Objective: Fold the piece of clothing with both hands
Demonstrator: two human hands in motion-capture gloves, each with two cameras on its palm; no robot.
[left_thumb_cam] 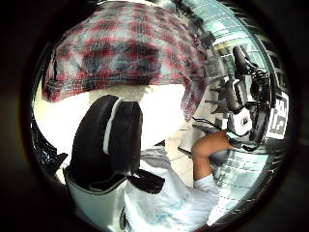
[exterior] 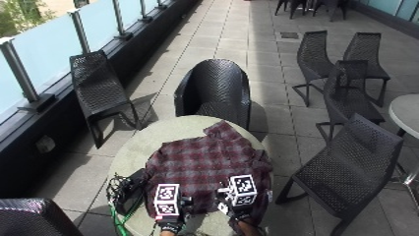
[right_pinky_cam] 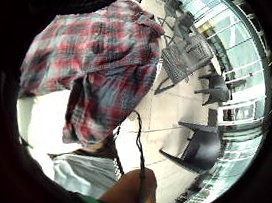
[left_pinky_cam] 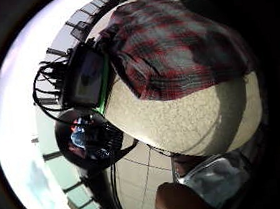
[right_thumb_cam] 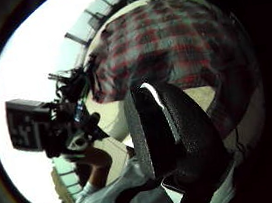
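Observation:
A red and grey plaid shirt (exterior: 206,164) lies spread on a round pale table (exterior: 140,142), and its right side hangs over the rim. Both gloved hands hover at the table's near edge, just short of the shirt's near hem. My left hand (exterior: 171,226) is near the hem's left part and my right hand (exterior: 237,217) near its right part. A bare gloved thumb (left_thumb_cam: 111,140) shows in the left thumb side palm view, with the shirt (left_thumb_cam: 125,48) beyond it and no cloth held. The right thumb side palm view likewise shows a gloved thumb (right_thumb_cam: 172,127) clear of the shirt (right_thumb_cam: 169,46).
A black device with coiled cables (exterior: 130,191) sits on the table left of the shirt. Black wicker chairs stand behind the table (exterior: 216,88), to its right (exterior: 347,167) and to its left (exterior: 98,88). A glass railing (exterior: 39,49) runs along the left.

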